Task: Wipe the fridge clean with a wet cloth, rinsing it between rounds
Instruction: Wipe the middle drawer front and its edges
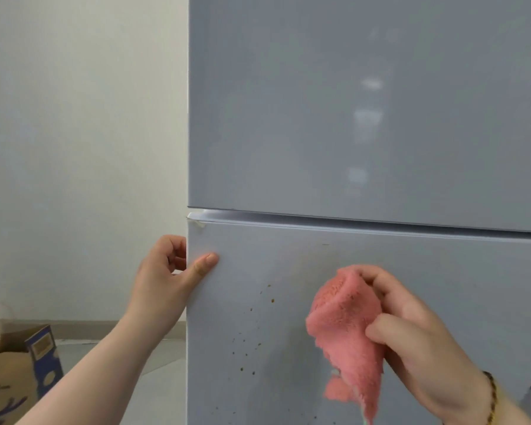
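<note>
Left hand (pixel 169 271) gripped the left edge of the fridge's (pixel 442 271) lower door (pixel 227 378): thumb flat on the front face, fingers curled round the side. Forearm came up from bottom left. Behind it were a pale wall (pixel 74 133), and a cardboard box (pixel 3 372) with a blue carton (pixel 43 354) on the floor. A scrap of tape (pixel 197 223) sat on the door's top left corner. Upper door (pixel 319 102) was shut, with a seam between the two. Brown specks (pixel 253 373) were scattered down the lower door, left of the cloth (pixel 344 326). Pink cloth was in front of the lower door, long axis near vertical, bunched end up, loose end hanging down. Couldn't tell whether it touched the door. Right hand (pixel 411 326) pinched it, fingers curled over the top, thumb pressing its right side. Beaded bracelet (pixel 491 397) was on that wrist.
</note>
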The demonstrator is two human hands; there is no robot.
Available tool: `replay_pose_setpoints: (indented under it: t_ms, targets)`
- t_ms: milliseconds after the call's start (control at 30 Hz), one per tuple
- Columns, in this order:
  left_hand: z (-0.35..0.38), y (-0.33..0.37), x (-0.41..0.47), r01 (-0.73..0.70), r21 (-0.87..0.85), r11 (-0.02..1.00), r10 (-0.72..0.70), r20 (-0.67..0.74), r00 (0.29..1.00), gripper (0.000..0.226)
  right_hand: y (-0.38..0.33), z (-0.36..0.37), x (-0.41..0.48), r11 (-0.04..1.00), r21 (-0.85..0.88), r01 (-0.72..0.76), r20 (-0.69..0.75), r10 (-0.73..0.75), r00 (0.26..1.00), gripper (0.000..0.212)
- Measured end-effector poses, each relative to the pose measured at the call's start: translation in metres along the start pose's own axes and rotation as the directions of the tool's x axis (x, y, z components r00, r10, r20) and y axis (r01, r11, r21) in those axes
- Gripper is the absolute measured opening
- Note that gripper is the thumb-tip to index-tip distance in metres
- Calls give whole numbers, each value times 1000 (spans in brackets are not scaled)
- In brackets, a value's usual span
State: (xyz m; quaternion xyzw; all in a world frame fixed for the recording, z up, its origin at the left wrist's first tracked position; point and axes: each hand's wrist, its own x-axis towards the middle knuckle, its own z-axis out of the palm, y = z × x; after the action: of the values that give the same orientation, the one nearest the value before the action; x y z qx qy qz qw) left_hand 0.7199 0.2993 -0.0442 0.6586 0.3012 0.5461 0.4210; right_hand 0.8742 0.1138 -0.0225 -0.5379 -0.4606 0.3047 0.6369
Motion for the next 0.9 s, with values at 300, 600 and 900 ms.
replay_pose_setpoints:
  t_ms: [300,600,900]
  targets:
    - [1,4,-8,-18,99,995,26,-74,997,22,35,8,68,8,-978,209,59,-948,313,19]
    - [2,0,-8,4,49,999,1,-87,996,20,80,47,83,49,-993,112,-15,-958,288,45]
    - [-3,0,-6,32,-28,999,-33,-30,999,18,68,21,82,-478,-840,257,543,-736,404,42]
